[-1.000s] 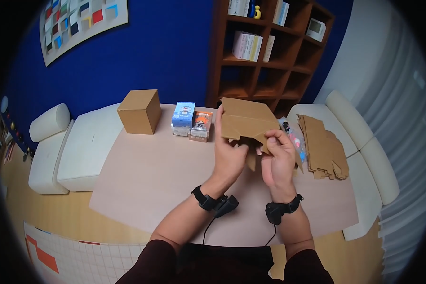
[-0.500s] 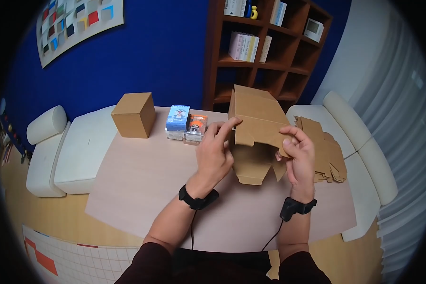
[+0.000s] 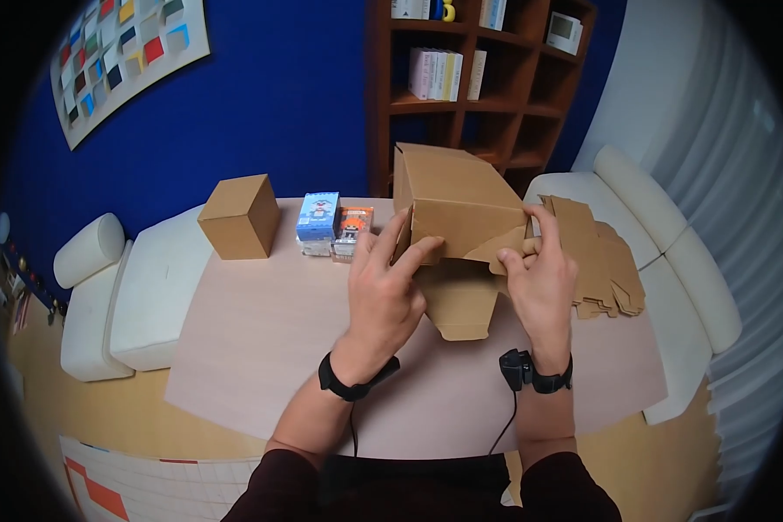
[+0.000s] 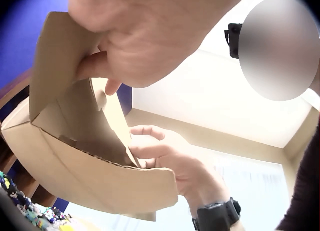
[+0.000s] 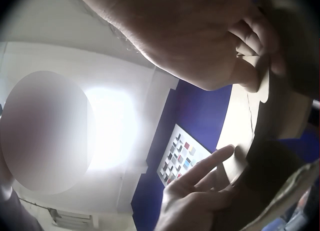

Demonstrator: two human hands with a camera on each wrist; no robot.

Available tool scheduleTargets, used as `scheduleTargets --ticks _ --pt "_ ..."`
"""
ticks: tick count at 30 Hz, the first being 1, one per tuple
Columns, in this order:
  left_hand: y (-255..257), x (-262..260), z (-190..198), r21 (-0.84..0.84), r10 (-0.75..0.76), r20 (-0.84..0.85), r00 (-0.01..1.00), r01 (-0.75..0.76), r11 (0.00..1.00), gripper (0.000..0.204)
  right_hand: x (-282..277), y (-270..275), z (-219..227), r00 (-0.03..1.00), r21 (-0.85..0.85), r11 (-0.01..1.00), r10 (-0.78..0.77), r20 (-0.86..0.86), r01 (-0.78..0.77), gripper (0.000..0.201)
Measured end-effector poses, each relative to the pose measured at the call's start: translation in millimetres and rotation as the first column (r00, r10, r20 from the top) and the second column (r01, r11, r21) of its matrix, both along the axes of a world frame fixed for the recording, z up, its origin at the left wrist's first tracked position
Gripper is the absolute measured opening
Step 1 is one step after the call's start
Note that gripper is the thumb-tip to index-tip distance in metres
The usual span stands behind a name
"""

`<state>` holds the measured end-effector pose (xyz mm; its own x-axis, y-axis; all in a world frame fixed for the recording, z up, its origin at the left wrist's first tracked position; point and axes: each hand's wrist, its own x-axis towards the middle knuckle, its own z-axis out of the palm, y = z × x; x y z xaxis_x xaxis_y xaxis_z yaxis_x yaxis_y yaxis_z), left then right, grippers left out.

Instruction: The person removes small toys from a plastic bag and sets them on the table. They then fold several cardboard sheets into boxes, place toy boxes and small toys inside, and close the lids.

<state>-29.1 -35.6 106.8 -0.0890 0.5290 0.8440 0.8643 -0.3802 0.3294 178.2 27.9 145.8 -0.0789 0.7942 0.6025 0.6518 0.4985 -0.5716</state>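
Between both hands [image 3: 384, 296] [image 3: 544, 283] is an open carton [image 3: 465, 224].

The head view looks forward and down past the left hand [image 3: 383, 300] and right hand [image 3: 544, 283]. Each wrist view looks upward from close beneath its own hand, toward the other. All three share the box [image 3: 461, 178].

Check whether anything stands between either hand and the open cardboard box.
Nothing visible does. The left hand and the right hand both touch the open cardboard box at its near end; the small blue box sits off to the left.
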Motion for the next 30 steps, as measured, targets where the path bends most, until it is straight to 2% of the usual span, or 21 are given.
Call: scheduleTargets --ticks 4,6,8,10,11,13,15,18,21,25,26,27,29,30 --pt "-11 5 7 -0.014 0.05 -0.044 0.998 -0.051 0.999 0.073 -1 -2 2 0.999 0.049 0.998 -0.036 0.031 0.034 0.072" --pt "-12 8 9 0.058 0.119 -0.067 0.991 -0.115 0.992 0.072 1 0 0 0.995 0.09 0.994 -0.065 0.073 0.059 0.079" --pt "-13 7 12 0.089 0.164 -0.075 0.984 -0.157 0.984 0.073 3 7 -3 0.975 0.299 0.946 -0.172 0.141 0.124 0.084" --pt "-18 5 14 0.079 0.183 -0.073 0.98 -0.177 0.981 0.073 6 15 -5 0.976 0.353 0.93 -0.163 0.142 0.104 0.087" --pt "-19 5 15 0.087 0.176 -0.067 0.982 -0.17 0.981 0.074 6 19 -5 0.989 0.306 0.95 -0.096 0.113 0.057 0.087" --pt "-22 4 17 0.106 0.162 -0.056 0.985 -0.155 0.982 0.077 7 21 -4 0.996 0.093 0.991 0.094 -0.007 -0.093 0.086" --pt "-24 3 19 0.129 0.147 -0.058 0.987 -0.139 0.982 0.08 10 20 0 0.929 -0.204 0.92 0.286 -0.235 -0.335 0.083" --pt "-28 5 23 0.148 0.154 -0.065 0.986 -0.143 0.978 0.082 13 29 -11 0.939 -0.113 0.938 0.31 -0.146 -0.328 0.059" --pt "-28 7 22 0.162 0.186 -0.114 0.976 -0.166 0.973 0.075 16 33 -11 0.952 -0.213 0.928 0.303 -0.05 -0.306 0.034" --pt "-22 9 19 0.119 0.312 -0.138 0.94 -0.297 0.948 0.076 14 26 -9 0.976 -0.135 0.97 0.211 0.043 -0.204 0.021" --pt "-21 4 14 0.025 0.313 -0.181 0.932 -0.313 0.949 0.075 13 24 -9 0.978 -0.108 0.974 0.204 0.052 -0.198 0.021" --pt "-16 1 10 0.015 0.281 -0.166 0.945 -0.282 0.959 0.076 13 23 -10 0.978 -0.081 0.978 0.198 0.062 -0.193 0.02" --pt "-6 -4 6 -0.005 0.217 -0.132 0.967 -0.22 0.976 0.077 7 13 -9 0.986 0.075 0.986 0.144 0.08 -0.15 0.018" --pt "-4 -6 4 -0.063 0.13 -0.062 0.99 -0.134 0.989 0.075 5 9 -8 0.99 0.153 0.98 0.115 0.086 -0.127 0.017"
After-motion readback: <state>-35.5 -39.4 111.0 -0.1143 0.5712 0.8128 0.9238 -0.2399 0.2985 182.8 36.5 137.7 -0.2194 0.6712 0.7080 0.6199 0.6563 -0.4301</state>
